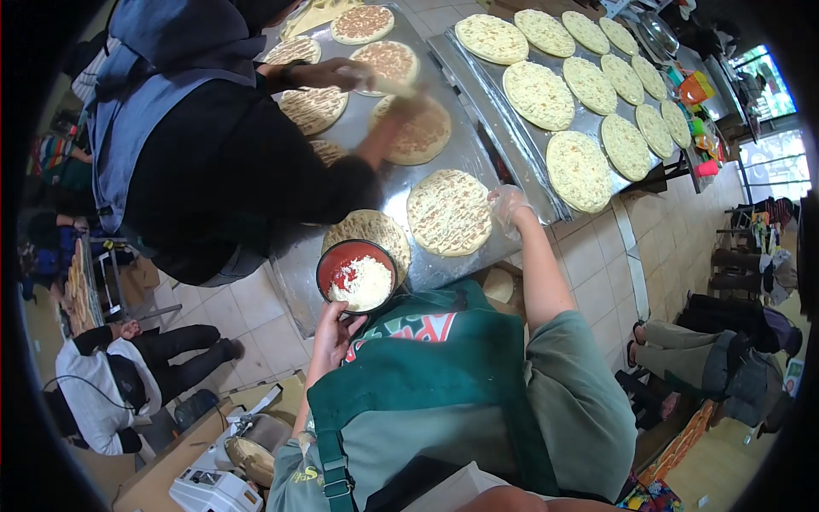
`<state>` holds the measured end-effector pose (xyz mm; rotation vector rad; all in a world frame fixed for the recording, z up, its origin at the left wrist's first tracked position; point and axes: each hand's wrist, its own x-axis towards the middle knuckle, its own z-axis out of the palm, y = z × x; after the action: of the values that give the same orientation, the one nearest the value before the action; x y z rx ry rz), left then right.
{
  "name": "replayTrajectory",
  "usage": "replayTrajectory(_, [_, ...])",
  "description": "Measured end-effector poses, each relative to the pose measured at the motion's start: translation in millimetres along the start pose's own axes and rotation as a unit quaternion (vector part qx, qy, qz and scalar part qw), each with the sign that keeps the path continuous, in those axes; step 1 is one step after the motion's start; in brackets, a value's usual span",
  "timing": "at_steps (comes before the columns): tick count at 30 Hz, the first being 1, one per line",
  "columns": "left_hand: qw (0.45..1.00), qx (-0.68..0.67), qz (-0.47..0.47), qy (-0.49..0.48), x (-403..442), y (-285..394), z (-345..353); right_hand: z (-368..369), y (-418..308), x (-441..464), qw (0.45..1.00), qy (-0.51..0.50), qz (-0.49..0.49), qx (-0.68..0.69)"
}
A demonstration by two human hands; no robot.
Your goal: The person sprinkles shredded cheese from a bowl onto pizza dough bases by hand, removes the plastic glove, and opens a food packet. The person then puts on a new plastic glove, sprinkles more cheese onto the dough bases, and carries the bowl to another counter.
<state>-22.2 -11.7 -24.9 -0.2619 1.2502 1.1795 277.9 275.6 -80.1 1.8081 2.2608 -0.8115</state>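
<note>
Right now, my left hand (333,331) grasps the bowl (334,266) from below and the side, thumb up at its rim, near the centre of the frame. The bowl is dark outside and red inside, and white shreds (368,283) fill much of it, with red wall bare at the left. It overlaps the lower part of a round base (365,230) in the view; whether the two touch, I can't tell.

My right hand (510,210), in a clear glove, has its fingers bent at the right edge of another base, the streaked pizza (450,212), just right of centre. I can't tell whether the fingers pinch anything. That pizza lies flat on the metal table (471,145), with pale topping spread in lines across its brown surface.

At upper left, a co-worker (213,154) in dark sleeves leans over more rounds on the same table, both hands blurred, a pale long thing (392,85) at one of them. Over at upper right, a second table (532,166) bears rows of rounds (578,171) covered in pale topping. My green apron (426,367) shows below the bowl.
</note>
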Motion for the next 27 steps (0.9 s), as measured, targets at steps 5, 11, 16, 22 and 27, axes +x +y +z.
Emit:
replayTrajectory(5, [0.999,0.044,-0.010,-0.012,-1.2,7.8,4.9,11.2,-4.7,-19.0,0.998,0.009,0.033,0.059])
replayTrajectory(11, [0.998,0.060,-0.018,-0.025,-4.9,14.4,5.0,12.9,-15.2,-51.7,0.972,0.045,0.135,0.186])
replayTrajectory(16, [0.998,0.056,-0.028,-0.030,-0.9,15.2,-6.3,40.1,2.3,-55.5,0.938,0.009,0.129,0.321])
replayTrajectory(22, [0.998,0.054,-0.029,-0.030,0.4,18.1,-12.2,52.0,-17.7,-49.2,0.951,0.060,0.122,0.279])
replayTrajectory(27, [0.998,0.053,-0.024,-0.026,-1.9,19.9,-9.7,47.3,-20.4,-61.6,0.983,0.037,0.103,0.144])
